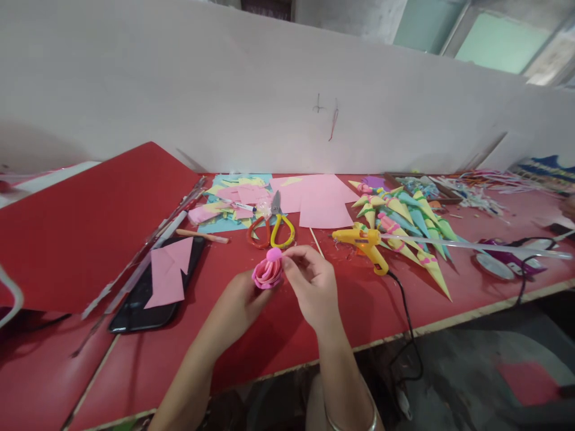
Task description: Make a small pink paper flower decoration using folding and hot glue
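My left hand point(242, 297) is closed around the underside of a pink rose-like craft flower point(266, 274), with its swirled layers facing up. A small bright pink pom-pom-like piece point(274, 255) sits at the flower's upper edge. My right hand point(312, 281) pinches that piece between thumb and forefinger, beside the flower. Just beyond both hands lie scissors point(272, 224) with one red and one yellow handle loop. To the right rests a yellow hot glue gun point(363, 242) with a long clear glue stick in its back.
Pink sheets point(323, 203) and scraps lie at the back. Several yellow, blue and green paper cones point(404, 215) are piled right. A black phone-like slab point(148, 311) carries a pink cutout point(171, 272) at left, near a large red board point(103, 221). A black cord point(408, 317) hangs over the front edge.
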Tool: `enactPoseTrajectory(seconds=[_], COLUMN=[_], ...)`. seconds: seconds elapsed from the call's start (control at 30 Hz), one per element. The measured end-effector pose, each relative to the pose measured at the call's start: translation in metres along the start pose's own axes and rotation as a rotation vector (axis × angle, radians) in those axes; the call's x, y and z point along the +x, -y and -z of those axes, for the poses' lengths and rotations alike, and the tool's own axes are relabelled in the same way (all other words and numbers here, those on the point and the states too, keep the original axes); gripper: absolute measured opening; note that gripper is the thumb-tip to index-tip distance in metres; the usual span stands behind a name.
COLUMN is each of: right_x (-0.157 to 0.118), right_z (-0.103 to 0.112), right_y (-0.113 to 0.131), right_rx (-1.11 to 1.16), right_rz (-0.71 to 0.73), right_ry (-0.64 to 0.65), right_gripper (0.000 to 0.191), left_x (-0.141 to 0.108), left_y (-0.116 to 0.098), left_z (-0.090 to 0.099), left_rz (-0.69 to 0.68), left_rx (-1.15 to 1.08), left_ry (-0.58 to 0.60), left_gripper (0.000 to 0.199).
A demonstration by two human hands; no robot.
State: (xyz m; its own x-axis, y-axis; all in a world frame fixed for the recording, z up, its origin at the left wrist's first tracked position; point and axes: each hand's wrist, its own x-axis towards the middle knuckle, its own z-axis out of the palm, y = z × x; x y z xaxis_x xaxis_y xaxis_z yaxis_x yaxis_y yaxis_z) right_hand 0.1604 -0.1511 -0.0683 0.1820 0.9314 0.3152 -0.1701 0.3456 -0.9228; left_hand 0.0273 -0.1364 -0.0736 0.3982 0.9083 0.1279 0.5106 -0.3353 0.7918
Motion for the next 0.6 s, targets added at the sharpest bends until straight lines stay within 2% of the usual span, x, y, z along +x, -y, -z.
enactPoseTrajectory(seconds=[0.13, 0.27, 0.43, 0.6], right_x=[0.001, 0.0, 0.0, 0.003], right_z=[0.002, 0.005, 0.004, 0.003], right_y=[-0.005, -0.006, 0.0, 0.002], right_rx=[0.234, 0.354, 0.226, 0.076], right_rz=[-0.143, -0.19, -0.117, -0.101], right_ry=[0.074, 0.128, 0.092, -0.048], right_gripper=[0.003, 0.004, 0.009, 0.008], left_x=[-0.001, -0.003, -0.007, -0.007], left_y=[-0.005, -0.009, -0.011, -0.018], left_z=[0.0, 0.001, 0.003, 0.004], left_rz=[-0.01, -0.014, -0.014, 0.009], left_rx=[-0.043, -0.098, -0.156, -0.19], left_ry=[0.052, 0.069, 0.073, 0.073], left_gripper=[0.024, 0.022, 0.02, 0.015])
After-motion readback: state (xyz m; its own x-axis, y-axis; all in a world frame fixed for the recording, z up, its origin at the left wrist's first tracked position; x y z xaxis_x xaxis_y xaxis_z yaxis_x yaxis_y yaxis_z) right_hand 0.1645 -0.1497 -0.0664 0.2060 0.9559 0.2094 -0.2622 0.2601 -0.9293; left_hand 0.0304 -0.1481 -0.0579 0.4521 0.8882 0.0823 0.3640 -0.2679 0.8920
